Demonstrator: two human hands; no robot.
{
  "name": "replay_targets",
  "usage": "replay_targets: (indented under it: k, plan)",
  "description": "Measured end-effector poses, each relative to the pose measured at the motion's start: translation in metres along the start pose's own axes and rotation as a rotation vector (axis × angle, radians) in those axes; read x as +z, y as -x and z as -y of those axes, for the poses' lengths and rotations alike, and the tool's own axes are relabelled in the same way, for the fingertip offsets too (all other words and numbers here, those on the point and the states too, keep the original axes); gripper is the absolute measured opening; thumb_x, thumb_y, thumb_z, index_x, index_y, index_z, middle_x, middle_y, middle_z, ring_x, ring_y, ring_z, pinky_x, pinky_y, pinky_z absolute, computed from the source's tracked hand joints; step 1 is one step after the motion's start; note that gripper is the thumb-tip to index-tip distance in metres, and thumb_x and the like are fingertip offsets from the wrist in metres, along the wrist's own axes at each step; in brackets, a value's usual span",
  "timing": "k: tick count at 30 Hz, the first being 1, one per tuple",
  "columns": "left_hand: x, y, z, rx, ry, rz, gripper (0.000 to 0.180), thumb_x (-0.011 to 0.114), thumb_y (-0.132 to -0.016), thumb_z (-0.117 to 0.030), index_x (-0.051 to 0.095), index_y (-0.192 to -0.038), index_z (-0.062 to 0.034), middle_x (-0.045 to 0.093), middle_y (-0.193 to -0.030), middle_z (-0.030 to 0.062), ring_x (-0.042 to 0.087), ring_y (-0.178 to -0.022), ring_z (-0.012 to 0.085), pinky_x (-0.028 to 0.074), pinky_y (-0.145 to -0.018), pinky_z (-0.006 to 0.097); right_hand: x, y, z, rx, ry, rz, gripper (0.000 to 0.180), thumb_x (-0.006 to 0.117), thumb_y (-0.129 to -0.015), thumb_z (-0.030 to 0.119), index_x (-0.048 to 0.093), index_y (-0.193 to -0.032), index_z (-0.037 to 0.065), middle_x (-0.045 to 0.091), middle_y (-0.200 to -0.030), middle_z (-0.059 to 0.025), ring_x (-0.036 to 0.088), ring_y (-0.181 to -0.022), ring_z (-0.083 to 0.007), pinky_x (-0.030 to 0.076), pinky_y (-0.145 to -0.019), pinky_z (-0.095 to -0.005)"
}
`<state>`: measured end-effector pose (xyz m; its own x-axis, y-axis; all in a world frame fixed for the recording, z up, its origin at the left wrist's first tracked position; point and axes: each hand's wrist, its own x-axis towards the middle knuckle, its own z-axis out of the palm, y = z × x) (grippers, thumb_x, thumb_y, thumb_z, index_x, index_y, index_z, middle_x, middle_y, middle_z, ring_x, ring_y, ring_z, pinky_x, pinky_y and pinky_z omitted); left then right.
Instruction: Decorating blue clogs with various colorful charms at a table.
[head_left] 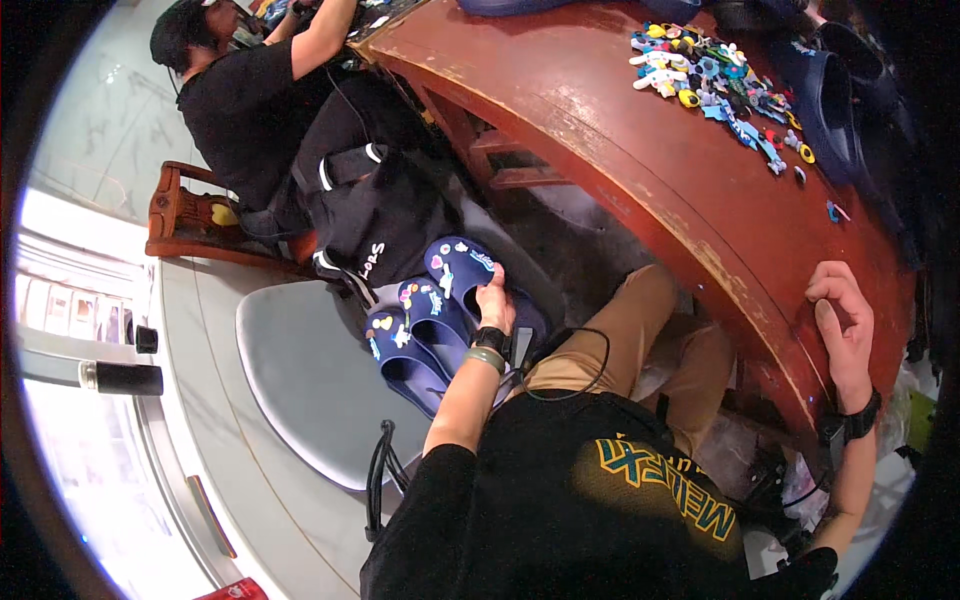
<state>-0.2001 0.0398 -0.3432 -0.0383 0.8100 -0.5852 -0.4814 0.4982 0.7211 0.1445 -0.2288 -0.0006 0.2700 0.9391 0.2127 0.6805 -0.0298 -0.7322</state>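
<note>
Three navy clogs [428,308], side by side; left hand [492,302] grips rightmost clog [453,260], partly hiding it; right hand [842,318] half-curled, empty, near worktop [560,75] edge.

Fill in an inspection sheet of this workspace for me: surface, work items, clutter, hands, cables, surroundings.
Surface: red-brown table, finish worn along its near edge.
Work items: three navy clogs side by side, colourful charms on their uppers.
Clutter: heap of loose charms on the table; more dark-blue footwear beside it.
Left hand: on the uppermost clog in view; firmness of hold unclear.
Right hand: at the table edge, fingers loosely curled, nothing seen held.
Cables: black cable looping over the lap.
Surroundings: grey seat; seated co-worker in black.
</note>
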Motion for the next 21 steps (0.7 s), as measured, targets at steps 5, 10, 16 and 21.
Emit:
replay_targets:
  k: [5,10,16,21]
  plan:
    - [-0.002,-0.006,-0.006,-0.079,-0.075,0.031,0.049,0.075,-0.085,-0.041,0.056,-0.104,0.0011,0.062,-0.094,0.0048,0.057,-0.076,0.0174,0.048,-0.07,0.03,0.001,-0.001,0.004,0.003,0.023,0.016,0.011,0.061,-0.089,0.013,0.06,-0.09,0.003,0.054,-0.101,-0.0074,0.052,-0.095,-0.0187,0.04,-0.087,-0.0306]
    - [-0.013,0.009,-0.022,-0.175,-0.208,0.063,0.056,0.069,-0.083,-0.058,0.06,-0.113,-0.0117,0.062,-0.103,0.0029,0.055,-0.095,0.0196,0.044,-0.087,0.041,0.001,0.0,0.002,-0.003,0.025,0.029,0.01,0.061,-0.088,0.013,0.06,-0.089,0.003,0.054,-0.101,-0.0072,0.051,-0.094,-0.0188,0.04,-0.087,-0.0309]
    - [-0.012,0.021,-0.024,-0.195,-0.232,0.062,0.073,0.068,-0.082,-0.059,0.051,-0.122,-0.002,0.053,-0.122,0.0087,0.049,-0.112,0.0264,0.041,-0.089,0.043,-0.002,0.003,0.0,-0.02,0.048,0.033,0.008,0.06,-0.087,0.011,0.059,-0.089,0.003,0.054,-0.101,-0.0072,0.051,-0.094,-0.0185,0.04,-0.087,-0.0309]
    - [-0.026,-0.004,-0.01,-0.139,-0.196,-0.014,0.056,0.055,-0.093,-0.048,0.049,-0.125,-0.0024,0.055,-0.123,0.0118,0.053,-0.108,0.0286,0.043,-0.089,0.05,0.006,-0.004,-0.001,-0.012,0.04,0.025,0.007,0.06,-0.087,0.01,0.059,-0.089,0.003,0.053,-0.101,-0.0069,0.051,-0.094,-0.0183,0.039,-0.086,-0.0302]
